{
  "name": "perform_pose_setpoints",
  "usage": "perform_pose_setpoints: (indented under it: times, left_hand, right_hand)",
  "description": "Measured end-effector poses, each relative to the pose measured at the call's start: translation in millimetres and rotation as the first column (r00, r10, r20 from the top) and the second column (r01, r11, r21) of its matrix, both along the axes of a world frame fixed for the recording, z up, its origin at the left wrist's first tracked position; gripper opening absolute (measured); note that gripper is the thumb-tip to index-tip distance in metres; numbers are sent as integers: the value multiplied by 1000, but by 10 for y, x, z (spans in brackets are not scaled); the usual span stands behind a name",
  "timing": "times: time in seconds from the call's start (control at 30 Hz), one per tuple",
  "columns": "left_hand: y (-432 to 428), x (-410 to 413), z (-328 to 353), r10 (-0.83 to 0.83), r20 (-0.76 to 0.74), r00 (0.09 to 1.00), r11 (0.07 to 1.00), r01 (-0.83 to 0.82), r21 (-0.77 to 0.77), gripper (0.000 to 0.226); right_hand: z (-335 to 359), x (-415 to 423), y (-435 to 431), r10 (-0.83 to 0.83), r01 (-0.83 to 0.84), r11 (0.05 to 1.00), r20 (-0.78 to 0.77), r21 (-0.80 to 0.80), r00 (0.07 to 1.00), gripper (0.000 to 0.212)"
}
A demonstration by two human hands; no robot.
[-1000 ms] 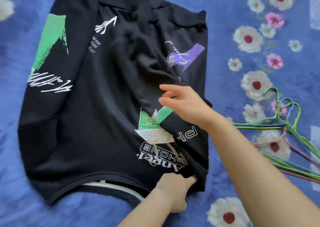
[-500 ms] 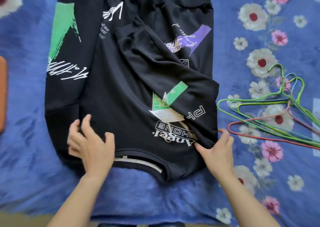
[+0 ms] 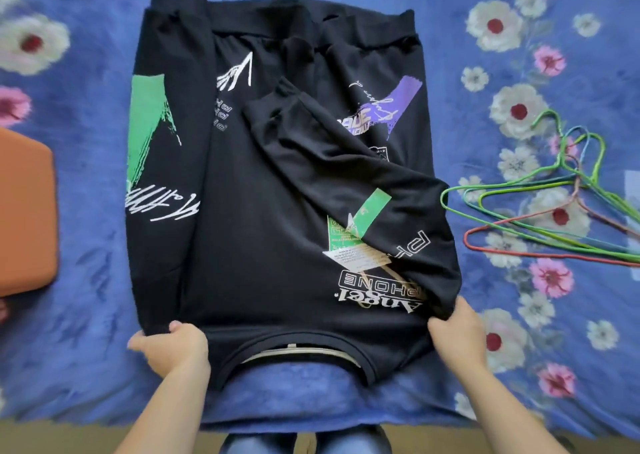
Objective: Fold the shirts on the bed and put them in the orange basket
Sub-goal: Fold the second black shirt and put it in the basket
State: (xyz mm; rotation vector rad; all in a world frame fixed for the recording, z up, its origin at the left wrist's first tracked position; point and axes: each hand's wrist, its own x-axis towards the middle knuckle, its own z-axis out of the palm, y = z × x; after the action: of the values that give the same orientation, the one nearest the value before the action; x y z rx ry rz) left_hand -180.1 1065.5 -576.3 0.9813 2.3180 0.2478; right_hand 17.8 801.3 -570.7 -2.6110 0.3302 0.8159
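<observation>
Two hands hold the black shirt by its near corners, one on each side of the collar. The left hand pinches the left shoulder, with the thumb on top and the fingers tucked under the edge. The right hand is curled round the cloth at the right shoulder, where a sleeve lies folded across the front.

I think the shirt is soft, light and floppy. It will bend and sag when it is lifted. The loose sleeve may slide off if only one side comes up. The two shoulders look like good places to hold, so both sides can move together. The paper tag near the collar could crease if it is pressed hard.

The shirt is black with long sleeves. One sleeve has a big green patch with white scribbles. The front has a purple stripe and white words that read upside down from here.

It lies flat on the blue bed cover with flowers, with the collar closest to the person. The orange basket sits to the left, near the shirt but not touching it. Some wire hangers lie on the right, just beside it.
</observation>
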Motion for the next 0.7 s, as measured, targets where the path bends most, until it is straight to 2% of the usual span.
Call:
perform_pose_setpoints:
  times: [0.03, 0.1, 0.17, 0.23, 0.3, 0.37, 0.4, 0.43, 0.47, 0.5, 0.53, 0.57, 0.6, 0.67, 0.7]
  left_hand:
    - [44, 36, 32, -31, -77, 997, 999, 32, 7, 57]
    - [171, 205, 108, -243, -181, 953, 963, 260, 72, 74]
    - [330, 469, 137, -547, -196, 814, 798, 577, 171, 78]
    - [527, 807, 132, -779, -195, 596, 555, 800, 229, 70]
    - [732, 1212, 61, -941, -176, 289, 238, 935, 262, 60]
    - [878, 1581, -61, -991, -133, -5, -37, 970, 240, 57]
    - [920, 1704, -128, -989, -123, -83, -105, 976, 193, 59]
    - [994, 1798, -233, -986, -133, -104, -120, 986, 114, 60]
    - [1079, 1875, -297, -985, -159, -71, -75, 997, 19, 61]
    - [1167, 1902, -314, -983, -185, 2, 15, 997, -70, 62]
    - [1299, 1949, -319, -979, -184, 89, 111, 987, -116, 63]
    - [1423, 1981, -293, -976, -144, 165, 183, 975, -128, 61]
    - [1548, 2033, -263, -969, -81, 235, 242, 966, -92, 59]
    - [1819, 2199, -225, -926, 2, 376, 376, 924, 66, 55]
    - [1954, 2308, -236, -907, 18, 421, 420, 898, 129, 52]
  right_hand:
    - [14, 27, 5, -44, 44, 999, 6, 23, 999, 28]
    - [54, 161, 86, -31, 22, 998, 156, 56, 987, 41]
    - [119, 386, 288, 87, -111, 992, 321, 57, 943, 49]
    - [185, 644, 580, 204, -266, 959, 419, 94, 885, 61]
    - [166, 920, 929, 342, -430, 899, 482, 83, 807, 69]
    - [78, 1158, 1256, 524, -589, 807, 506, -38, 685, 67]
    - [26, 1237, 1362, 644, -679, 724, 472, -122, 602, 65]
    - [-61, 1322, 1446, 769, -770, 605, 399, -200, 500, 64]
    - [-153, 1414, 1501, 865, -842, 481, 290, -246, 410, 65]
    - [-215, 1491, 1525, 914, -884, 400, 177, -241, 365, 66]
    - [-252, 1604, 1577, 918, -897, 395, 123, -200, 377, 68]
    - [-268, 1697, 1623, 888, -880, 455, 147, -137, 436, 68]
    - [-238, 1790, 1709, 812, -826, 562, 222, -48, 540, 61]
    - [-186, 2033, 2009, 615, -674, 729, 322, 115, 720, 31]
    - [-186, 2172, 2169, 538, -614, 772, 345, 165, 769, 23]
